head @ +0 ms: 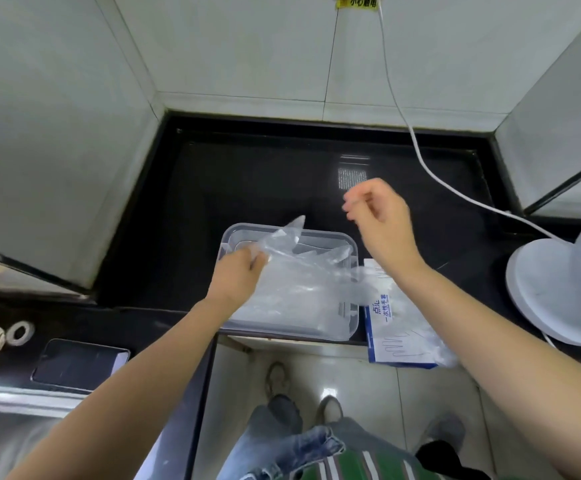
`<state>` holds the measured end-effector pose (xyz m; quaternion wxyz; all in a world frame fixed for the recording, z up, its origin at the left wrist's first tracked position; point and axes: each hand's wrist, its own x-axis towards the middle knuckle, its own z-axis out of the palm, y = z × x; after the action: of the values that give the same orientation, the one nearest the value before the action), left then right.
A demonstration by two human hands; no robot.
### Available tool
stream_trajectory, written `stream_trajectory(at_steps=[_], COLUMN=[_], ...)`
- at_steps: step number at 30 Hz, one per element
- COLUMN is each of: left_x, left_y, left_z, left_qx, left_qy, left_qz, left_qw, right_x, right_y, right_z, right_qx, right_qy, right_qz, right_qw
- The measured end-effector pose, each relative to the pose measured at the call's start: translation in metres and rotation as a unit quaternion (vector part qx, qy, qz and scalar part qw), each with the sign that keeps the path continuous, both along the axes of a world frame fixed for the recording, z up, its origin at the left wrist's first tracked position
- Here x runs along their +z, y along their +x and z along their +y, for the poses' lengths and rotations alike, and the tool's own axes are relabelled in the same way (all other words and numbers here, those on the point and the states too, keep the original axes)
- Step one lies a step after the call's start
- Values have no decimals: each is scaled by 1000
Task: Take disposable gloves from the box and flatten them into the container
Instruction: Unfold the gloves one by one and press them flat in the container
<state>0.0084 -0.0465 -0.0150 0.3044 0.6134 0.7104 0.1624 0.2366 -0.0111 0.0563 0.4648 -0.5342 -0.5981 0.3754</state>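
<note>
Gloves [292,292] inside clear container [292,333]

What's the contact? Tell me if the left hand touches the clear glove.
Touching. The head view shows the left hand, its fingers curled round the clear glove above the container.

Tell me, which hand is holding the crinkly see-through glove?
The left hand grips the glove over the container; the right hand hovers farther back, apart from it.

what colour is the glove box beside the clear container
The rectangular cardboard glove box is white with blue edging and blue print; seen in the head view.
</note>
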Motion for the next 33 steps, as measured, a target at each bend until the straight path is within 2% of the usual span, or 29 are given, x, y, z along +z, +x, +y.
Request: stream_trajectory(at_steps=[2, 4, 7, 9, 11, 13, 14, 15, 17, 18, 19, 20, 22, 23, 25, 26, 27, 30, 33], left_x=[-7, -13, -21, -25, -29, -29, -29, -28, -25, -25, -27, -32, -46, -53, -60, -62, -62, -66, -68], left_y=[0, 3, 5, 6, 7, 10, 13, 17, 25, 28, 29, 29, 19, 13, 8, 8, 8, 10, 11], left_z=[4, 9, 15, 17, 15, 12, 10, 9, 7, 6, 7, 9, 12, 12, 13, 14, 14, 14, 13], left_qx=[-69, -124, -151, -168, -145, -126, -132, -138, -166, -180, -176, -162, -130, -115, -108, -109, -112, -82, -51], left_qy=[-7, -32, -63, -84, -111, -61, 9, 91, 195, 179, 111, 4, -190, -232, -264, -276, -291, -314, -300], left_qz=[62, 130, 202, 238, 261, 320, 355, 349, 265, 224, 188, 164, 142, 126, 108, 109, 118, 135, 148], left_qw=[996, 983, 966, 953, 948, 937, 926, 923, 930, 941, 960, 973, 963, 958, 952, 949, 943, 936, 941], right_x=[-7, -28, -67, -86, -98, -107, -110, -114, -119, -120, -120, -120, -116, -113, -111, -110, -111, -117, -119], right_y=[-21, -39, -52, -55, -58, -62, -63, -64, -67, -68, -68, -67, -65, -64, -66, -66, -67, -67, -62], right_z=[-6, -11, -15, -15, -14, -15, -15, -15, -15, -15, -15, -15, -14, -14, -13, -14, -15, -18, -17], right_qx=[141, 251, 279, 291, 309, 310, 307, 305, 303, 304, 302, 300, 292, 283, 267, 271, 282, 288, 238], right_qy=[-29, -126, -268, -345, -378, -389, -390, -389, -395, -397, -400, -401, -395, -382, -351, -349, -361, -437, -465], right_qz=[-52, -167, -298, -355, -401, -427, -435, -441, -450, -450, -446, -439, -423, -411, -359, -334, -322, -330, -328], right_qw=[988, 945, 873, 819, 775, 755, 751, 749, 741, 740, 741, 746, 762, 778, 822, 833, 829, 786, 787])
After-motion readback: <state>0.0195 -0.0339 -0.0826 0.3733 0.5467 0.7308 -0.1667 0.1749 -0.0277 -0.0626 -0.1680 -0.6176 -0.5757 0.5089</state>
